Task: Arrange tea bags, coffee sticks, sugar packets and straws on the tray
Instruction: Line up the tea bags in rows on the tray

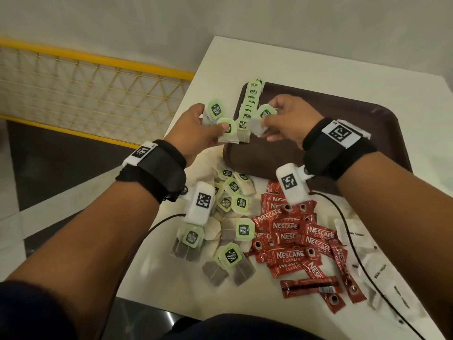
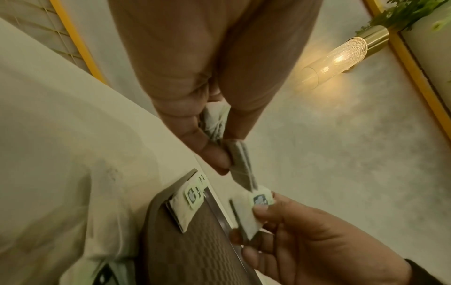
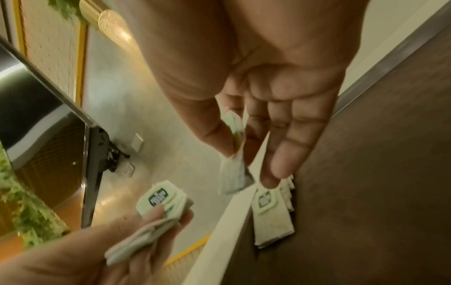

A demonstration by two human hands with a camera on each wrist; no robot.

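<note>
My left hand [image 1: 208, 125] grips a small bunch of tea bags [image 1: 216, 111] with green tags, held above the table just left of the brown tray [image 1: 343, 119]. Thumb and forefinger of my right hand [image 1: 269, 121] pinch a single tea bag [image 1: 262, 116] over the tray's left edge. A row of overlapping tea bags [image 1: 248, 104] lies along that edge. In the right wrist view the pinched tea bag [image 3: 234, 173] hangs above the laid row [image 3: 270, 216]; the left hand's bunch [image 3: 161, 204] is lower left. No straws are in view.
On the white table [image 1: 245, 60] in front of the tray lie a loose heap of tea bags [image 1: 230, 217], several red coffee sticks [image 1: 294, 239] and white sugar packets [image 1: 362, 246]. A yellow mesh railing [image 1: 85, 89] runs left of the table. Cables trail from both wrists.
</note>
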